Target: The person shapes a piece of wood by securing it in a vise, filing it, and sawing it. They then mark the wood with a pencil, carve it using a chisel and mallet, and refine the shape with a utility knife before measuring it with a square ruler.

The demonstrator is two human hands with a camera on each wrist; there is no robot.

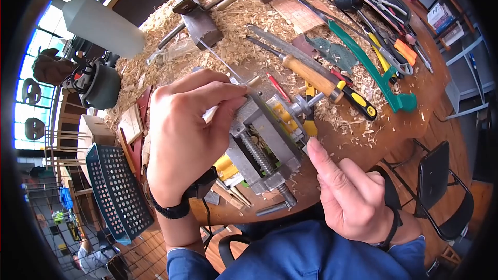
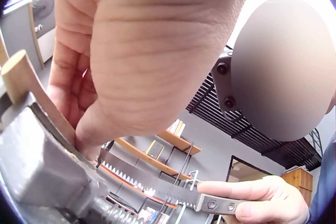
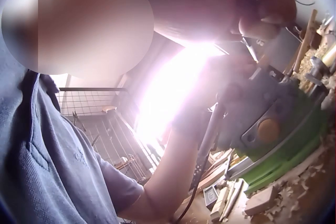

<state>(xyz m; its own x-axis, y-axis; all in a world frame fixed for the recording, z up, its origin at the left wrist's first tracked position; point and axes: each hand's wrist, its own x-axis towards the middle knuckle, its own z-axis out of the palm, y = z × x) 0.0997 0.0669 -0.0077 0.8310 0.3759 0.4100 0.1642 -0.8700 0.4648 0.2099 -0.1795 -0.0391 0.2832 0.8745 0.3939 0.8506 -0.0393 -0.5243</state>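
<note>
A grey metal vise (image 1: 267,137) clamps a short wooden stick (image 2: 31,82), whose end pokes up above the jaws. Thumb and fingers of my left hand (image 1: 189,119) pinch the stick at the vise top. A thin saw (image 2: 152,187) with a toothed blade runs across there, passing close by the left fingertips. My right hand (image 1: 350,194) grips its bolted metal end, index finger lying straight along it and the other fingers curled. In the right wrist view, glare washes out much of the left arm and vise, whose green base (image 3: 286,166) shows.
Wood shavings (image 1: 140,72) cover the bench. Right of the vise lie a wooden-handled tool (image 1: 311,75), a yellow-black handle (image 1: 358,103) and a green-handled saw (image 1: 363,62). Behind are a hammer (image 1: 197,21) and white bottle (image 1: 104,26). A perforated basket (image 1: 116,192) stands left.
</note>
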